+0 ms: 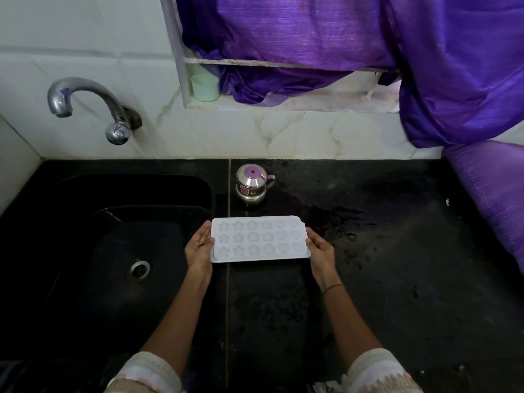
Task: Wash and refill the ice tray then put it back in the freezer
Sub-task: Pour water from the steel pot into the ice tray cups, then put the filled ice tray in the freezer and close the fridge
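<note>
Hands apart, one at each short end of the ice tray: the left hand (200, 245) presses flat against its end with fairly straight fingers, while the right hand (320, 249) clasps its end, thumb on the rim. Both forearms reach forward, roughly parallel. The wet black bench (397, 251) lies under the tray, with the sink (141, 194) at its 9 o'clock and the tap (85, 103) at 10. The ice tray (259, 240) is kept level, probably to carry it steadily; whether its cells hold water I cannot tell. A small steel pot (252, 185) stands at 12 o'clock.
</note>
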`<state>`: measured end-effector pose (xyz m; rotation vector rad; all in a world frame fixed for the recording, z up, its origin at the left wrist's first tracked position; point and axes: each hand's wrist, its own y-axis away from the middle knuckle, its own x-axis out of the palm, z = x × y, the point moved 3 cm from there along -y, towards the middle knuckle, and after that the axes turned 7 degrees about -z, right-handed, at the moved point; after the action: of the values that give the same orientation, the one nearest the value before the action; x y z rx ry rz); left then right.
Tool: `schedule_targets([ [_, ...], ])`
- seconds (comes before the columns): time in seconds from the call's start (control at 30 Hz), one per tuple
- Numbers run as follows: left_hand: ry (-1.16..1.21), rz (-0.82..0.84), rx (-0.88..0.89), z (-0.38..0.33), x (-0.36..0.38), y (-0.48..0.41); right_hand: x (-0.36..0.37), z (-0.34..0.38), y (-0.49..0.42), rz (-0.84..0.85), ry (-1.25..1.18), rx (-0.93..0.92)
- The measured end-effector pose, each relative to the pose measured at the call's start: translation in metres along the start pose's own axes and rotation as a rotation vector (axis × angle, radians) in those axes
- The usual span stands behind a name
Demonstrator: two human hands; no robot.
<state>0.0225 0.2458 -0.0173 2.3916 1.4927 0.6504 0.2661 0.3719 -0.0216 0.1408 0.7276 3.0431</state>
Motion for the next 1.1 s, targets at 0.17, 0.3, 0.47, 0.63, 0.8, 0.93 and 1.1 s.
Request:
schedule_targets([
  [0.17, 0.047, -0.018, 0.029, -0.011, -0.029, 0.005, 0.017, -0.005, 0.022, 0.046, -0.032, -0.002],
  [0.3, 0.086, -0.053, 0.054, -0.024, -0.055, 0.016, 0.034, -0.011, 0.034, 0.084, -0.018, -0.009],
  [0.47, 0.153, -0.132, 0.084, -0.039, -0.089, 0.031, 0.059, -0.013, 0.053, 0.164, 0.001, -0.012],
  [0.63, 0.231, -0.257, 0.129, -0.048, -0.130, 0.058, 0.085, -0.017, 0.077, 0.280, 0.040, 0.007],
  [0.8, 0.326, -0.384, 0.175, -0.049, -0.169, 0.087, 0.109, -0.029, 0.096, 0.380, 0.081, 0.030],
  [0.93, 0.400, -0.492, 0.187, -0.045, -0.194, 0.113, 0.123, -0.039, 0.112, 0.464, 0.141, 0.044],
  [1.1, 0.492, -0.643, 0.188, -0.035, -0.227, 0.151, 0.137, -0.051, 0.146, 0.598, 0.207, 0.063],
])
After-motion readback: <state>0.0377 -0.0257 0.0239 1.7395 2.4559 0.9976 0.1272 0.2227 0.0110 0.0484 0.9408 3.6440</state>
